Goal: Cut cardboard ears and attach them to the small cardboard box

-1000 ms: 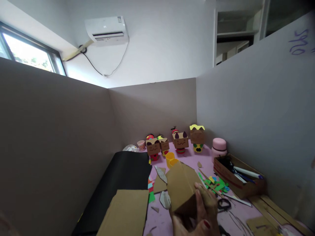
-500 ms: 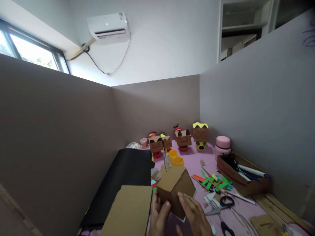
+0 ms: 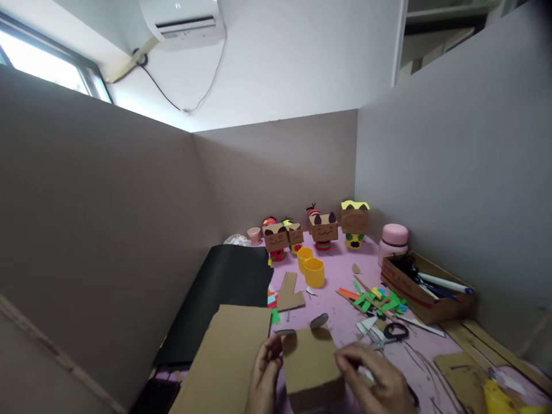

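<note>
Both hands [image 3: 264,374] curled around cardboard box [image 3: 311,363] (upright)

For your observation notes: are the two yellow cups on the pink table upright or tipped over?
Upright. Both yellow cups stand on their bases with open mouths facing up, side by side.

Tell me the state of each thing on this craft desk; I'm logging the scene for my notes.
Brown cardboard box: held between both hands, two small ear flaps up.
Left hand: gripping the box's left side.
Right hand: on the box's right side.
Yellow plastic cups: upright, side by side.
Black-handled scissors: lying flat.
Pink lidded jar: upright, closed.
Cardboard tray of pens: open-topped.
</note>
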Motion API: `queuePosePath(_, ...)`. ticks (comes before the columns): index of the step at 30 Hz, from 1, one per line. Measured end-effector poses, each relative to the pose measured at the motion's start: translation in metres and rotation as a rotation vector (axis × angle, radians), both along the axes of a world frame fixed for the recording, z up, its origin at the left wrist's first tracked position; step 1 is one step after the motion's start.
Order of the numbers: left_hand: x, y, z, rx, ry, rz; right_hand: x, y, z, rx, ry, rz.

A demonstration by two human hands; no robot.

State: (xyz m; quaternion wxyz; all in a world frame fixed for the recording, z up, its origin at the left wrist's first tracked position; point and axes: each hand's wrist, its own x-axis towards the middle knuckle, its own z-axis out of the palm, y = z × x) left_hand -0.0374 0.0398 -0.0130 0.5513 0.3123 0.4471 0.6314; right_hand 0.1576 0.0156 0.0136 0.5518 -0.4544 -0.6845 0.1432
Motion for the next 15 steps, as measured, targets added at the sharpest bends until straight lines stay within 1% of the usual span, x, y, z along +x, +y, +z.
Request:
queuePosePath(3, -0.001, -0.003, 0.003, 0.036, 0.025, 0.002, 0.019, 0.022, 0.01, -0.203, 0.161, -0.047)
queuePosePath(5, -0.002, -0.001, 0.007, 0.084, 0.092, -0.034, 0.024, 0.037, 0.013, -0.298, 0.232, -0.022)
queuePosePath(7, -0.002, 0.004, 0.013, 0.102, 0.161, -0.091, 0.024, 0.049, 0.013, -0.403, 0.248, 0.086)
queuePosePath(9, -0.002, 0.011, 0.019, 0.08, 0.202, -0.138, 0.022, 0.057, 0.013, -0.498, 0.239, 0.206)
queuePosePath(11, -0.002, 0.018, 0.022, 0.054, 0.246, -0.168, 0.017, 0.063, 0.013, -0.55, 0.232, 0.279)
queuePosePath(15, -0.004, 0.027, 0.023, 0.058, 0.342, -0.185, 0.009, 0.069, 0.013, -0.557, 0.21, 0.33)
